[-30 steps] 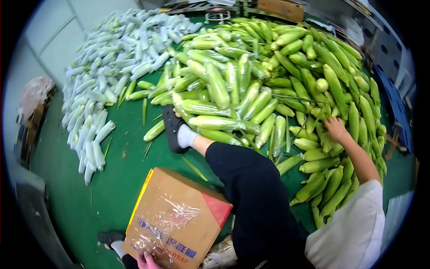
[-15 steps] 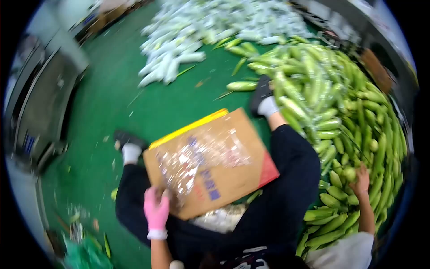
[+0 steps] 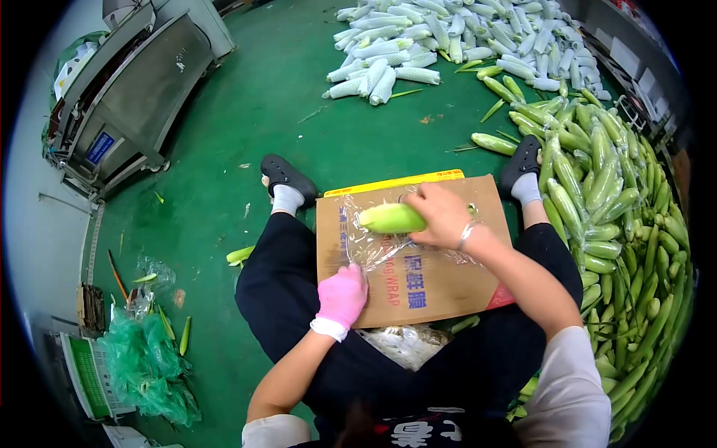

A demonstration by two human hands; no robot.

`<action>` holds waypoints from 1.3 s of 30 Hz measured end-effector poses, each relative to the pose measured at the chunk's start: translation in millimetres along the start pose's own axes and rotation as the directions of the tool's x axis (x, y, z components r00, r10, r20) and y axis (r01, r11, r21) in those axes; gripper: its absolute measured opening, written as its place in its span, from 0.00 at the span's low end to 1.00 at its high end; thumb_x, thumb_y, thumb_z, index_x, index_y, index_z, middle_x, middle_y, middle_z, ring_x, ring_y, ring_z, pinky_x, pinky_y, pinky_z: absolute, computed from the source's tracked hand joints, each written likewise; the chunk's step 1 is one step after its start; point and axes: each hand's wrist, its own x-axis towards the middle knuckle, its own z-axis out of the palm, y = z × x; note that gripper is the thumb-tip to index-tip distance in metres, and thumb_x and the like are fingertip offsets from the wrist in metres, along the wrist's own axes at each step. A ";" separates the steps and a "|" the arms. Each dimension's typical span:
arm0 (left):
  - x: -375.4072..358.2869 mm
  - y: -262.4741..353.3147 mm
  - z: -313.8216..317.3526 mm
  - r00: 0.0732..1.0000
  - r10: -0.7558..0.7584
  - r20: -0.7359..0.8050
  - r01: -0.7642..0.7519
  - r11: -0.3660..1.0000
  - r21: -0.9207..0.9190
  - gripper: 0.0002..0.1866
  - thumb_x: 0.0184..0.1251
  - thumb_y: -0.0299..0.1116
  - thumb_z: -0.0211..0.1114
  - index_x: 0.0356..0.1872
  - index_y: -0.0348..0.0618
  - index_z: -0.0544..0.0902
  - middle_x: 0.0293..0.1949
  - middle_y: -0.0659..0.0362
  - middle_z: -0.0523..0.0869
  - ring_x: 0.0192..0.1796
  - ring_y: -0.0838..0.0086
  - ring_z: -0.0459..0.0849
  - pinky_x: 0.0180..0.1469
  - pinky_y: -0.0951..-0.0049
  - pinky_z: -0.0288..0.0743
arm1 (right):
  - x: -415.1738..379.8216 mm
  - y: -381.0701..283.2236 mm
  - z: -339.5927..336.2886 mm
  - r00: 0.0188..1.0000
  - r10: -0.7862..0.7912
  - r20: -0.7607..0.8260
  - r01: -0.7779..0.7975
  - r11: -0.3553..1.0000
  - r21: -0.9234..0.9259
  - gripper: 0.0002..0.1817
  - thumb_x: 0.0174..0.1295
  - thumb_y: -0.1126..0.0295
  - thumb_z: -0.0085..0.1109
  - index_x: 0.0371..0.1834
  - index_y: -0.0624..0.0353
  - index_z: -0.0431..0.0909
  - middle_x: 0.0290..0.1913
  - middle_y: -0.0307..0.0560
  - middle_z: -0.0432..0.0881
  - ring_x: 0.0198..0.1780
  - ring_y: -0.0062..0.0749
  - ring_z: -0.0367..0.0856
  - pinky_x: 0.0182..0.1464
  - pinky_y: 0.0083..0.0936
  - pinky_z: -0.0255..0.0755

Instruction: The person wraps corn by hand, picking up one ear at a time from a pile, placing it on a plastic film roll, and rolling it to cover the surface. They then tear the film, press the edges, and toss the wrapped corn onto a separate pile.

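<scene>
My right hand (image 3: 442,216) is wrapped round an ear of corn (image 3: 391,218) in its pale green husk, held above the cardboard sheet. Beneath the corn, a crinkled piece of clear plastic film (image 3: 367,250) lies spread on the cardboard (image 3: 478,280). In a pink glove, my left hand (image 3: 343,296) is at the cardboard's near left edge, its fingers closed on the near corner of the film. The cardboard rests across my lap, with a yellow cling wrap box (image 3: 396,182) along its far edge.
At my right spreads a large pile of husked corn (image 3: 642,313), with clear-wrapped ears (image 3: 594,194) at its far end. Farther ahead lie ears in white foam netting (image 3: 381,48). A green plastic bag (image 3: 146,358) sits at left, and a metal machine (image 3: 142,97) stands behind it.
My right hand has come from the corn pile to above the cardboard, bringing an ear of corn. My left hand stays at the film's edge. The head view has turned toward the right hand's work.
</scene>
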 end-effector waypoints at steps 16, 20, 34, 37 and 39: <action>70.3 42.1 -23.2 0.885 0.381 -0.268 -0.436 0.881 -0.187 0.29 0.60 0.47 0.71 0.57 0.40 0.78 0.50 0.49 0.82 0.56 0.57 0.79 0.59 0.61 0.70 | -71.5 4.3 19.2 0.928 0.170 -0.333 -0.166 0.985 0.043 0.27 0.53 0.59 0.73 0.54 0.56 0.77 0.45 0.52 0.75 0.48 0.49 0.75 0.51 0.40 0.69; 94.8 34.0 -24.3 0.877 0.480 -0.036 -0.479 0.862 -0.166 0.37 0.48 0.49 0.77 0.58 0.38 0.77 0.51 0.48 0.82 0.57 0.55 0.78 0.61 0.58 0.70 | -139.5 -0.1 11.6 0.959 0.173 -0.226 -0.205 0.971 -0.124 0.16 0.53 0.68 0.70 0.43 0.57 0.77 0.38 0.52 0.74 0.40 0.52 0.76 0.45 0.41 0.72; -4.7 45.3 -39.8 0.890 0.452 0.061 -0.400 0.838 -0.372 0.35 0.53 0.51 0.76 0.54 0.36 0.77 0.47 0.47 0.80 0.50 0.51 0.80 0.54 0.55 0.75 | -149.4 -35.8 21.3 0.980 0.189 0.063 -0.187 0.982 -0.027 0.34 0.59 0.53 0.67 0.62 0.66 0.71 0.61 0.63 0.71 0.60 0.57 0.70 0.62 0.46 0.66; 27.1 45.2 -30.3 0.886 0.403 -0.227 -0.440 0.886 -0.145 0.39 0.53 0.52 0.75 0.59 0.34 0.74 0.54 0.44 0.77 0.58 0.50 0.73 0.61 0.53 0.66 | -74.0 8.1 23.0 0.963 0.252 -0.098 -0.270 0.918 -0.292 0.36 0.64 0.49 0.59 0.65 0.68 0.70 0.58 0.65 0.74 0.58 0.52 0.72 0.62 0.42 0.67; 51.6 50.2 -23.8 0.849 0.476 -0.229 -0.502 0.862 -0.070 0.41 0.52 0.52 0.75 0.61 0.33 0.73 0.55 0.45 0.77 0.58 0.51 0.74 0.63 0.54 0.65 | -12.2 21.5 4.4 0.927 0.293 0.235 -0.244 0.946 -0.214 0.29 0.69 0.53 0.55 0.64 0.65 0.70 0.61 0.61 0.74 0.61 0.53 0.72 0.64 0.43 0.65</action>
